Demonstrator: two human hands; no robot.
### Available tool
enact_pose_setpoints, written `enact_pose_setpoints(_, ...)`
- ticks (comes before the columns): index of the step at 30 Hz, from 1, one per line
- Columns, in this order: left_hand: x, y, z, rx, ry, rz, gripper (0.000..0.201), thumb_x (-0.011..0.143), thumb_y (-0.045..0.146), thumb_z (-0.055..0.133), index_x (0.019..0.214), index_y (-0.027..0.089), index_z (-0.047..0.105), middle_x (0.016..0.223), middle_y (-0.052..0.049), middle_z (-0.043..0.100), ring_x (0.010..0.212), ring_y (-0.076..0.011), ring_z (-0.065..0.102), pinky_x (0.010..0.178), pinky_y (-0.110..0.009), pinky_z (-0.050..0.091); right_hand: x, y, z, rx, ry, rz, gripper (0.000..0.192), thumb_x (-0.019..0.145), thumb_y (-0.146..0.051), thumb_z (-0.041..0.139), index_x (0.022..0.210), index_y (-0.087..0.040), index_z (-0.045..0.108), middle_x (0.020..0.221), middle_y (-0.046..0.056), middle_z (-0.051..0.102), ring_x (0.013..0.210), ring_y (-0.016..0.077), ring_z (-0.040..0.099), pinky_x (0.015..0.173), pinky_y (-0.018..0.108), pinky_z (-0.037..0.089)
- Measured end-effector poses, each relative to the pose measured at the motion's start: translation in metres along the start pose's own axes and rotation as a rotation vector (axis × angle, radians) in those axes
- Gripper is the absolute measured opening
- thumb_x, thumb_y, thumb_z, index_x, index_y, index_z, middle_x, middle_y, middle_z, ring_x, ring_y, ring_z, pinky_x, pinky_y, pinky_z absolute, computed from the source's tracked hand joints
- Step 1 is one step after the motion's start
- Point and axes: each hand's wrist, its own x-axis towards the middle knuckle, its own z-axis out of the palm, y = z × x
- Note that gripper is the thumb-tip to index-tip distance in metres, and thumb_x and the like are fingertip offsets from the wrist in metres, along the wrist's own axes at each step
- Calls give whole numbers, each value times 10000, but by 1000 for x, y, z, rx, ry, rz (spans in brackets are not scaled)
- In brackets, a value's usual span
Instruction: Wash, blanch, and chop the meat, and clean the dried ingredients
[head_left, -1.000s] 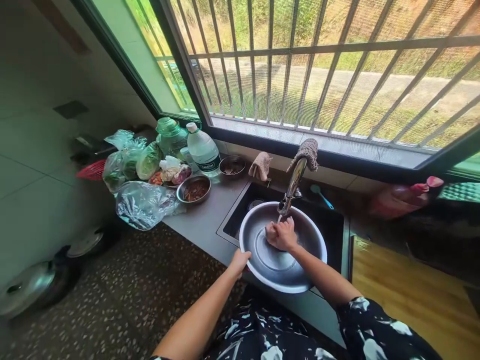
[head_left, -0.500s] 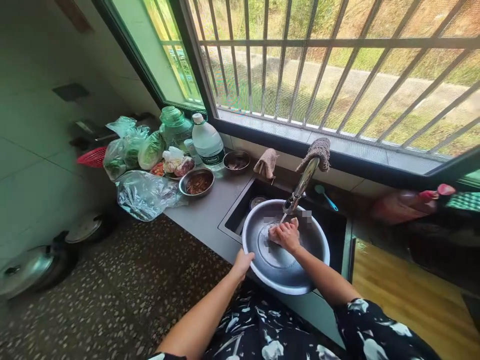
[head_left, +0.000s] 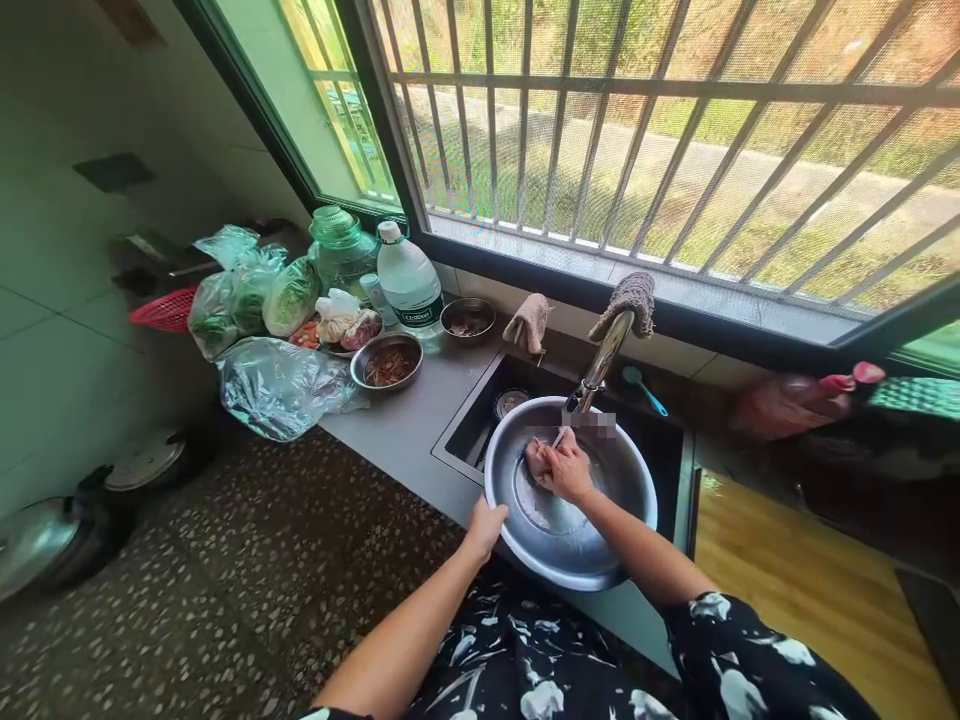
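Note:
A wide metal basin (head_left: pixel 622 520) rests over the dark sink (head_left: pixel 491 400), under the faucet (head_left: pixel 604 355). My left hand (head_left: pixel 486 525) grips the basin's rim at its left front side. Inside the basin, my right hand (head_left: pixel 568 472) is closed on a pale pink piece of raw meat (head_left: pixel 535 456). A thin stream of water runs from the spout onto the meat and my fingers. The palm side of my right hand is hidden, and so is part of the meat.
Left on the counter stand a metal bowl (head_left: pixel 387 362) of soaking brown strips, a smaller bowl (head_left: pixel 468 320), a large water bottle (head_left: pixel 409 275) and bagged vegetables (head_left: pixel 292 297). A blue spoon (head_left: pixel 645 390) lies behind the sink; a wooden board (head_left: pixel 795 580) is at right.
My right hand has shifted slightly left and turned with the meat under the water. My left hand keeps its hold on the rim. The view has swung a little to the right.

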Motion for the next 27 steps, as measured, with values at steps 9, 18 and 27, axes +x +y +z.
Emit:
enact_pose_setpoints(9, 7, -5, 1, 39, -21, 85, 287, 594, 77, 544, 874, 124, 590, 664, -12, 591, 639, -141, 554, 569, -209, 416, 22, 9, -24, -63, -2, -42, 234, 770, -338, 501, 927, -207, 617, 816, 87, 595, 863, 243, 436, 835, 391, 241)
enact_pose_setpoints(18, 21, -7, 4, 33, -40, 125, 379, 610, 99, 509, 985, 119, 562, 737, -33, 615, 664, -147, 568, 585, -208, 416, 15, 17, -17, -162, 138, -43, 396, 857, -218, 416, 1241, -293, 476, 945, 67, 572, 906, 227, 408, 802, 373, 224)
enact_pose_setpoints(27, 21, -1, 1, 80, -11, 146, 359, 619, 84, 518, 972, 115, 577, 756, -44, 629, 670, -148, 571, 584, -205, 420, 4, 28, -6, -190, 207, -19, 196, 820, -221, 477, 937, -242, 633, 1019, 69, 556, 1003, 240, 381, 874, 387, 201)
